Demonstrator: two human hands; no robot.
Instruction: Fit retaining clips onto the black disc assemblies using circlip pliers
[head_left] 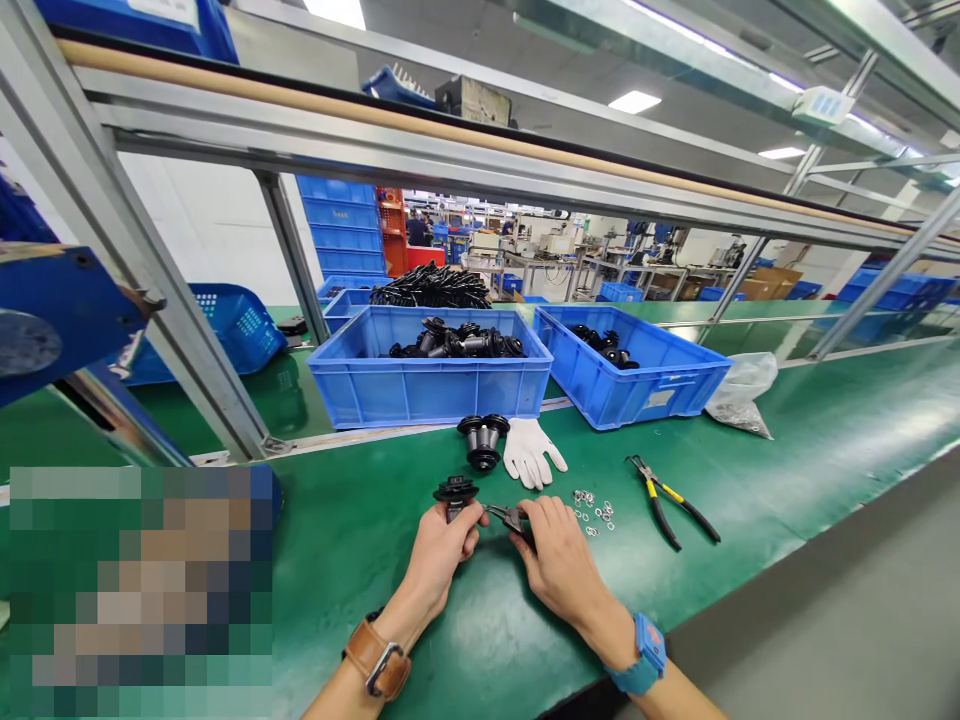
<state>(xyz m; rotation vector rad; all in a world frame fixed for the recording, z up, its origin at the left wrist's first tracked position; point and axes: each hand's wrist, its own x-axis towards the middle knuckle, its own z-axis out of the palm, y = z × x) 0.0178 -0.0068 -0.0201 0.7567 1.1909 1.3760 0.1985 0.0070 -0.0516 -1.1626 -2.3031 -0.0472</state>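
My left hand [441, 550] is closed round a black cylindrical part with a flanged top [455, 488], held upright above the bench. In my right hand [553, 545] is a pair of circlip pliers [512, 517]; its thin bent tips point left, close to my left fingers. Whether the tips touch the part I cannot tell. Several small metal rings [594, 510] lie scattered right of my right hand. Beyond my hands stand more black flanged parts [484, 440], beside a white glove [532, 455]. A second pair of pliers with yellow and black handles [670, 500] lies to the right.
Two blue bins [431, 390] [637, 385] with black parts stand along the back of the green bench [337, 600]. A plastic bag of small pieces [742, 395] lies beside the right bin. Metal frame posts [180, 260] rise at left, with a shelf rail [450, 140] overhead.
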